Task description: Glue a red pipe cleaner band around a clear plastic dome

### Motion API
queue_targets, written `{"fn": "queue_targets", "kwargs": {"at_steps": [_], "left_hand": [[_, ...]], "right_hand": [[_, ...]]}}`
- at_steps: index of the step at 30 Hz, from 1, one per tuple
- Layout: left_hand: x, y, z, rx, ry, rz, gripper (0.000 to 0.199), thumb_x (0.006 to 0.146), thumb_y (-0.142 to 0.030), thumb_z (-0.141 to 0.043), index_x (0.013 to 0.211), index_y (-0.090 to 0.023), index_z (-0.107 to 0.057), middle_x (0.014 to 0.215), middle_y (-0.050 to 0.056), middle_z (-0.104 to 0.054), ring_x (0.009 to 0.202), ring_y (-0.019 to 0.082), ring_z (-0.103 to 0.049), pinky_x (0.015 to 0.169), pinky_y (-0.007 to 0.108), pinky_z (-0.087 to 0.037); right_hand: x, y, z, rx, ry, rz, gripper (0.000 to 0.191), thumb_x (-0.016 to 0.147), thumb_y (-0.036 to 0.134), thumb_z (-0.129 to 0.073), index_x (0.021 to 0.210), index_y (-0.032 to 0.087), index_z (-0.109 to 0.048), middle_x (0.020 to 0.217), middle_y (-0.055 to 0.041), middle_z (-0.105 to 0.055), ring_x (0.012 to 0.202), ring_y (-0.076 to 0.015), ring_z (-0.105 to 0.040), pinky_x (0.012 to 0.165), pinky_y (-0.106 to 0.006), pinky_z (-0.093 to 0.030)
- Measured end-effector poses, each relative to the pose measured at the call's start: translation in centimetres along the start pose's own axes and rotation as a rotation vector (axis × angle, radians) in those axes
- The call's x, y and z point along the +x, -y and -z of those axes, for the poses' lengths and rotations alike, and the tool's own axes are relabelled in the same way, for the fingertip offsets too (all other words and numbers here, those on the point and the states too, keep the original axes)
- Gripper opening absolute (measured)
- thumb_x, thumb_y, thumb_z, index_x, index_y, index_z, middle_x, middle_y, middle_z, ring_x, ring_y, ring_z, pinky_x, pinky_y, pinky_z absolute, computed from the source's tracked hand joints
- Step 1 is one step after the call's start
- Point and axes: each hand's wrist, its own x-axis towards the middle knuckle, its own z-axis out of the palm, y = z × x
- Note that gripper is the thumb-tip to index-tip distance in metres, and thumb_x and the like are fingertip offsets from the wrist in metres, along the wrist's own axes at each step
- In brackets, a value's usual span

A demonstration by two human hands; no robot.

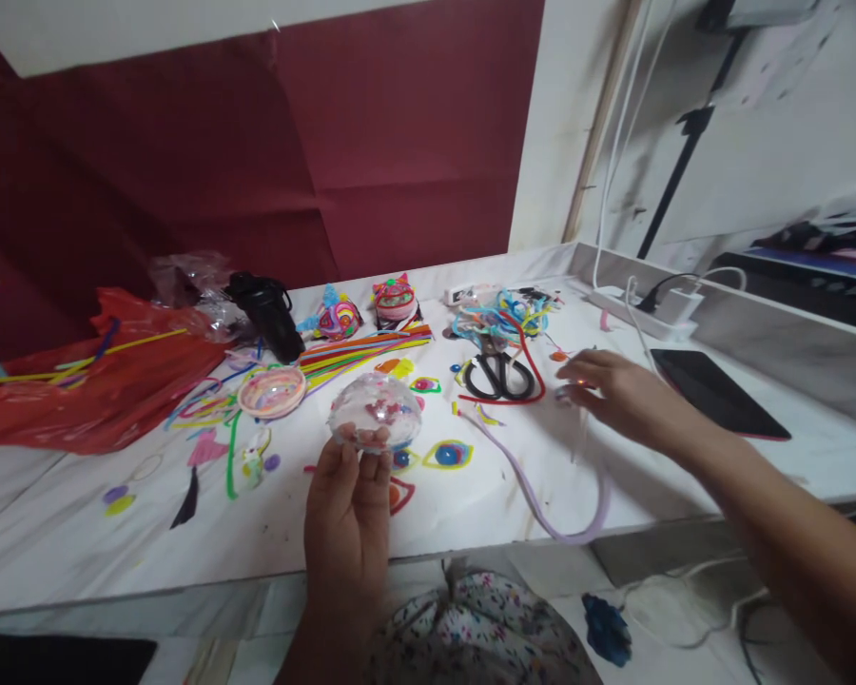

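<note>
1. The marble-patterned white table (221, 547) lies under both hands
2. The right hand (617, 395) has bent fingers and is over the table
3. The left hand (348, 504) pinches the clear plastic dome (375, 409) at its near rim, above the table
4. Black-handled scissors (500, 376) lie between the hands
5. A thin pale strip (580, 436) is below the right fingers; whether they grip it, I cannot tell
</note>
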Motion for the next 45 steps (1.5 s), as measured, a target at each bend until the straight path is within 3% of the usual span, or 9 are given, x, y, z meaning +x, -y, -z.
{"fn": "queue_targets", "kwargs": {"at_steps": [3,7,17,22,28,32,36,40,45], "left_hand": [[-0.1,0.2,-0.1,0.006,-0.016,0.001,0.020,0.066,-0.020,-0.078,0.083,-0.018,-0.069,0.081,0.001,-0.072,0.083,0.014,-0.069,0.071,0.021,-0.054],[-0.3,0.4,-0.1,0.024,-0.010,-0.006,0.024,0.062,-0.022,-0.081,0.083,-0.018,-0.070,0.078,0.001,-0.073,0.082,0.015,-0.069,0.070,0.021,-0.053],[-0.5,1.0,-0.3,0.033,0.016,0.008,0.023,0.063,-0.025,-0.080,0.082,-0.019,-0.069,0.082,0.001,-0.071,0.083,0.015,-0.068,0.083,0.028,-0.049],[-0.8,1.7,-0.6,0.056,0.078,-0.027,0.015,0.073,-0.027,-0.072,0.084,-0.019,-0.067,0.082,0.003,-0.070,0.083,0.015,-0.065,0.081,0.029,-0.046],[-1.0,2.4,-0.9,0.148,0.130,-0.111,0.012,0.080,-0.028,-0.062,0.087,-0.018,-0.065,0.082,0.004,-0.069,0.085,0.017,-0.064,0.080,0.029,-0.044],[-0.8,3.0,-0.8,0.300,0.086,-0.182,0.016,0.082,-0.030,-0.059,0.089,-0.017,-0.064,0.084,0.006,-0.069,0.083,0.018,-0.063,0.078,0.030,-0.044],[-0.7,3.8,-0.6,0.429,0.065,-0.234,0.018,0.085,-0.031,-0.055,0.093,-0.018,-0.065,0.087,0.005,-0.070,0.081,0.016,-0.061,0.076,0.028,-0.044],[-0.9,4.9,-0.7,0.460,0.097,-0.271,0.019,0.086,-0.032,-0.055,0.095,-0.019,-0.065,0.085,0.004,-0.069,0.079,0.015,-0.060,0.075,0.026,-0.044],[-1.1,6.0,-0.7,0.456,0.131,-0.285,0.017,0.086,-0.032,-0.056,0.096,-0.020,-0.064,0.087,0.003,-0.065,0.081,0.015,-0.058,0.074,0.025,-0.043]], "right_hand": [[2.6,3.8,-0.8,-0.028,0.084,0.165,0.023,0.088,0.010,-0.045,0.089,0.016,-0.068,0.089,-0.0078,-0.066,0.084,-0.0177,-0.062,0.075,-0.027,-0.046],[4.2,6.1,-2.1,-0.122,0.089,0.186,0.030,0.089,0.002,-0.037,0.086,0.010,-0.065,0.081,-0.0113,-0.066,0.078,-0.0193,-0.063,0.069,-0.028,-0.044],[4.2,6.8,-1.5,-0.171,0.153,0.276,0.026,0.093,0.010,-0.041,0.100,0.014,-0.065,0.094,-0.0103,-0.065,0.090,-0.0198,-0.059,0.074,-0.028,-0.043],[4.4,6.5,-3.4,-0.145,0.210,0.304,0.023,0.092,0.029,-0.050,0.083,0.015,-0.067,0.082,-0.0107,-0.067,0.081,-0.0236,-0.062,0.070,-0.033,-0.045],[4.6,6.0,-4.8,-0.158,0.219,0.254,0.010,0.085,0.014,-0.054,0.084,0.012,-0.063,0.083,-0.0147,-0.069,0.080,-0.0264,-0.065,0.068,-0.035,-0.045],[4.4,4.7,-2.7,-0.119,0.171,0.168,0.009,0.084,0.012,-0.050,0.082,0.016,-0.057,0.077,-0.0118,-0.068,0.068,-0.0222,-0.065,0.059,-0.030,-0.044],[3.1,4.6,1.5,0.254,-0.098,-0.090,0.015,0.085,0.036,-0.048,0.084,0.022,-0.053,0.059,-0.0029,-0.063,0.047,-0.0179,-0.059,0.045,-0.028,-0.041],[0.7,8.4,5.5,0.588,-0.294,-0.146,0.035,0.084,0.057,-0.046,0.082,0.024,-0.056,0.060,-0.0015,-0.063,0.048,-0.0147,-0.059,0.041,-0.024,-0.043],[-1.5,14.8,6.4,0.553,-0.471,0.000,0.015,0.091,0.035,-0.051,0.087,0.023,-0.059,0.069,0.0018,-0.067,0.053,-0.0081,-0.060,0.047,-0.016,-0.043]]}}
